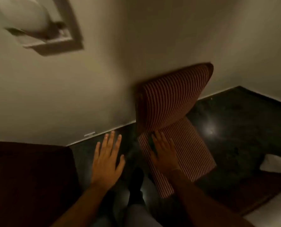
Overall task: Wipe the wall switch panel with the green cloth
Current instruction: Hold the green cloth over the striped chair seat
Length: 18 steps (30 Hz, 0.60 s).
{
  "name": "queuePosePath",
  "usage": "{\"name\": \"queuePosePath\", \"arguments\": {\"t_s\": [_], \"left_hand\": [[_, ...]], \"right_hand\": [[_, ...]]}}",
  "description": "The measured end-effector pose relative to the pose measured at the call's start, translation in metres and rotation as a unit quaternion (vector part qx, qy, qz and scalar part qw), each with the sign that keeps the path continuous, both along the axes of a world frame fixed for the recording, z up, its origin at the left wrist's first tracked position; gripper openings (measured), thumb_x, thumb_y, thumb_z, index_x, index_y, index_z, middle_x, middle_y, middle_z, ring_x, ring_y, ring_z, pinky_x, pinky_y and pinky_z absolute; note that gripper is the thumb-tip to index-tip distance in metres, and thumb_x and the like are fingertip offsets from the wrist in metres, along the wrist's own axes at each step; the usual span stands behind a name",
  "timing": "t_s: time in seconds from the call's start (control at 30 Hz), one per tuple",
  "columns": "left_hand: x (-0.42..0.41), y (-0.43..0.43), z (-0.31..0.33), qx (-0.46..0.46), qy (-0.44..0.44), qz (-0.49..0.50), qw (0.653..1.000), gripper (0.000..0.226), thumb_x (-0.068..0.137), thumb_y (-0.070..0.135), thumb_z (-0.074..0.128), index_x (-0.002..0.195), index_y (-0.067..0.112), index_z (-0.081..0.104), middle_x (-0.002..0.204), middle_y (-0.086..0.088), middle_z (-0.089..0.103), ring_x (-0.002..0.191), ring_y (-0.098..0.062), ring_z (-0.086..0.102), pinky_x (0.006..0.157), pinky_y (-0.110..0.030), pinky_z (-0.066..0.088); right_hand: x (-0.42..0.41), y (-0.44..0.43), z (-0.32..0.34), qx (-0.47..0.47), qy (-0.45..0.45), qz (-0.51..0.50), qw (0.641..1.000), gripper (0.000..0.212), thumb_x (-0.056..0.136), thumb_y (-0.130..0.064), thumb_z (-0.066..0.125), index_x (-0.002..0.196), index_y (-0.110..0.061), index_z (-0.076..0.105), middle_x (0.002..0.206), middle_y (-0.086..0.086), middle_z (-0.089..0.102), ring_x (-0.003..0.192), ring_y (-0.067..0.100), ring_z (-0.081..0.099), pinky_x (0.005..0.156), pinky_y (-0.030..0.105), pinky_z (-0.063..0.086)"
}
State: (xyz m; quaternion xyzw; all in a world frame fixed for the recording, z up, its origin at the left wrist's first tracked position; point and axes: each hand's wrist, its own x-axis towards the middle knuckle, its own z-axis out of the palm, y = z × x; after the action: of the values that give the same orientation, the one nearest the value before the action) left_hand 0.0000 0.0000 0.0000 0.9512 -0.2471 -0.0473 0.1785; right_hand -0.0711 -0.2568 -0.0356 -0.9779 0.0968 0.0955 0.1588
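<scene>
The wall switch panel [59, 41] is at the upper left of the pale wall, blurred by motion. A pale rounded shape [25, 15] overlaps its upper part, and I cannot tell what it is. No green cloth shows anywhere in view. My left hand [106, 161] hovers palm down over the dark floor with fingers spread and nothing in it. My right hand [163, 153] lies flat, fingers extended, on or just above the seat of a striped chair [193, 149]. It holds nothing.
The striped chair's back [169, 99] leans against the wall. A dark brown piece of furniture [26, 177] fills the lower left. The dark glossy floor [234, 120] runs right to a white object [275, 164]. My legs [136, 194] are below the hands.
</scene>
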Motion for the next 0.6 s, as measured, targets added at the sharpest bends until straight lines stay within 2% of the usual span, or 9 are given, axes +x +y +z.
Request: {"name": "queuePosePath", "arguments": {"t_s": [0.1,0.17,0.4,0.53,0.6], "left_hand": [[-0.008,-0.014,-0.046,0.042,0.030,-0.015,0.999,0.079,0.100,0.043,0.052,0.173,0.015,0.038,0.184,-0.010,0.023,0.170,-0.030,0.021,0.134,-0.055,0.018],[-0.016,-0.020,-0.072,0.069,0.036,-0.022,0.997,0.080,0.099,0.042,0.056,0.173,0.016,0.038,0.184,-0.011,0.024,0.169,-0.032,0.024,0.133,-0.055,0.020],[-0.034,-0.039,-0.123,0.098,0.065,-0.019,0.993,0.081,0.102,0.042,0.053,0.175,0.016,0.031,0.185,-0.011,0.020,0.171,-0.032,0.018,0.135,-0.057,0.020],[-0.035,-0.050,-0.138,0.113,0.078,-0.013,0.990,0.085,0.103,0.041,0.056,0.178,0.018,0.022,0.187,-0.008,0.010,0.172,-0.026,0.003,0.138,-0.045,-0.005],[-0.033,-0.055,-0.142,0.120,0.083,-0.008,0.989,0.085,0.104,0.041,0.056,0.178,0.017,0.021,0.186,-0.009,0.010,0.172,-0.026,0.002,0.136,-0.040,-0.012]], "right_hand": [[-0.012,-0.020,-0.051,-0.020,0.120,0.010,0.993,0.075,0.108,-0.040,0.040,0.170,-0.022,0.004,0.178,-0.001,-0.007,0.166,0.025,-0.005,0.133,0.050,-0.004],[-0.016,-0.029,-0.080,-0.024,0.170,0.024,0.985,0.074,0.110,-0.043,0.035,0.170,-0.023,-0.005,0.178,-0.001,-0.012,0.166,0.023,-0.011,0.134,0.050,-0.006],[-0.004,-0.054,-0.140,-0.019,0.221,0.066,0.973,0.075,0.111,-0.045,0.032,0.169,-0.021,-0.009,0.179,0.001,-0.012,0.166,0.022,-0.011,0.134,0.051,-0.005],[0.008,-0.065,-0.161,0.010,0.215,0.058,0.975,0.080,0.109,-0.042,0.041,0.170,-0.020,-0.006,0.179,0.001,-0.008,0.167,0.023,-0.010,0.135,0.049,-0.003],[0.013,-0.068,-0.170,0.006,0.226,0.072,0.971,0.083,0.108,-0.042,0.045,0.170,-0.020,-0.006,0.179,0.001,-0.010,0.167,0.023,-0.010,0.135,0.050,-0.001]]}}
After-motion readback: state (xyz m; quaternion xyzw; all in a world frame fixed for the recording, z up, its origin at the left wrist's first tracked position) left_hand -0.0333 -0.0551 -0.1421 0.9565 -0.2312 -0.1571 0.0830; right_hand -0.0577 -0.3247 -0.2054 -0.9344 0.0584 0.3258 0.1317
